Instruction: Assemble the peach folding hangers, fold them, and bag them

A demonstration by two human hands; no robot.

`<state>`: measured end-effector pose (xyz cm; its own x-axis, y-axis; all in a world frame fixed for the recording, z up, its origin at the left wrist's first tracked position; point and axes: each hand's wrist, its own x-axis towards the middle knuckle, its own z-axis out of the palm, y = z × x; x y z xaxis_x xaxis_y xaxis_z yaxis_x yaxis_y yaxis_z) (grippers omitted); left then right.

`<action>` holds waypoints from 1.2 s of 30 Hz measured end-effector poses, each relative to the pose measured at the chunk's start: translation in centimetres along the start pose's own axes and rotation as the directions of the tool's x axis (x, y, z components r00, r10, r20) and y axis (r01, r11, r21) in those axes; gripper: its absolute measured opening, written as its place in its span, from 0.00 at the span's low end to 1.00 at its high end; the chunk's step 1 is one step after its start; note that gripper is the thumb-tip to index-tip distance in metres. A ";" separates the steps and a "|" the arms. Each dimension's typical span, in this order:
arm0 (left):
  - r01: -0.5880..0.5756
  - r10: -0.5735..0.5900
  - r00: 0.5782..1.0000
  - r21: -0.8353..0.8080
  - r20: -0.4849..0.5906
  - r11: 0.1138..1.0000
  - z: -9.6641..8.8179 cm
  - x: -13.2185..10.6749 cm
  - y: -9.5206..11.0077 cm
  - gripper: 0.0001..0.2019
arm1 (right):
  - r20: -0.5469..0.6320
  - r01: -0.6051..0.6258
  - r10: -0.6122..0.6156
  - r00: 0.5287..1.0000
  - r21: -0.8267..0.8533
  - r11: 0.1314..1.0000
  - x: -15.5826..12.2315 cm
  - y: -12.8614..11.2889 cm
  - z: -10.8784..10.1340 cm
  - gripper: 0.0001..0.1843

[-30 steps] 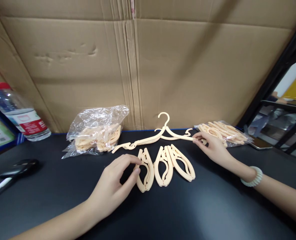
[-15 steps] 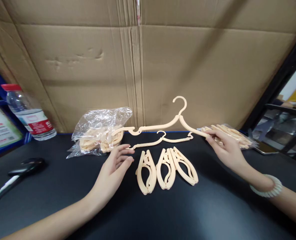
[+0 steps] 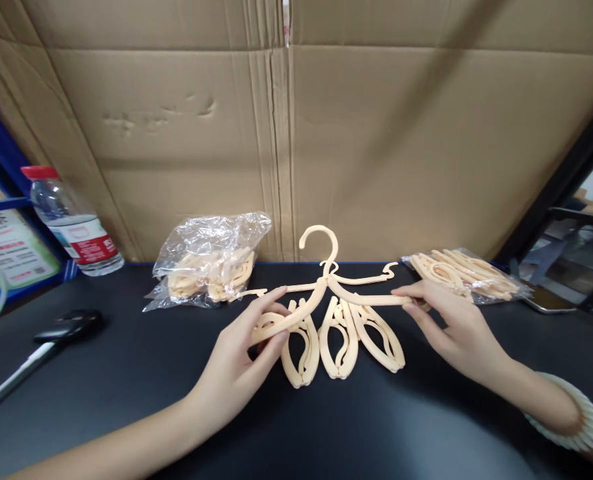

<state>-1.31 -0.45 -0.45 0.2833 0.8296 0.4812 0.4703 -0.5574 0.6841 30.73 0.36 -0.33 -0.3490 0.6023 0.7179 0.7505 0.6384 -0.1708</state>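
Observation:
I hold a cream plastic hanger [image 3: 326, 283] spread open above the black table [image 3: 126, 387]. My left hand [image 3: 246, 353] pinches the end of its left arm, and my right hand [image 3: 451, 327] grips the end of its right arm. Its hook points up toward the cardboard. Under it lie three folded hangers [image 3: 343, 337] side by side. A second open hanger [image 3: 371, 277] rests flat on the table behind them.
A clear bag of folded hangers [image 3: 209, 270] lies at the back left, another bag [image 3: 469, 273] at the back right. A cardboard wall [image 3: 296, 133] closes the rear. A water bottle [image 3: 71, 223] and a black object [image 3: 69, 327] sit on the left.
My right hand lifted the open hanger off the table and brought it down toward me. My left hand left the folded hanger and took hold of the open hanger's left arm.

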 end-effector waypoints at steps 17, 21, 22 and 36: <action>0.124 -0.123 0.992 -0.032 0.041 0.992 -0.1 0.6 -0.4 0.10 | 0.024 0.209 -0.226 0.974 -0.489 0.847 -0.3 -0.6 -0.8 0.13; 0.118 -0.117 0.992 -0.015 0.050 0.993 -0.1 0.6 -0.4 0.10 | 0.003 0.183 -0.213 0.977 -0.523 0.832 -0.4 -0.7 -0.7 0.16; 0.111 -0.110 0.992 -0.002 0.053 0.994 -0.1 0.6 -0.3 0.10 | -0.001 0.177 -0.208 0.978 -0.515 0.839 -0.4 -0.7 -0.7 0.16; 0.060 -0.063 0.995 0.033 0.079 0.998 -0.3 0.5 -0.2 0.09 | 0.056 -0.281 0.281 0.958 0.371 0.885 -0.1 -1.5 -0.2 0.15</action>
<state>-1.55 0.07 -0.21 0.3180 0.8629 0.3928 0.5136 -0.5050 0.6937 29.70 -0.77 -0.05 -0.1552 0.7835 0.6017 0.5546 0.5732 -0.6032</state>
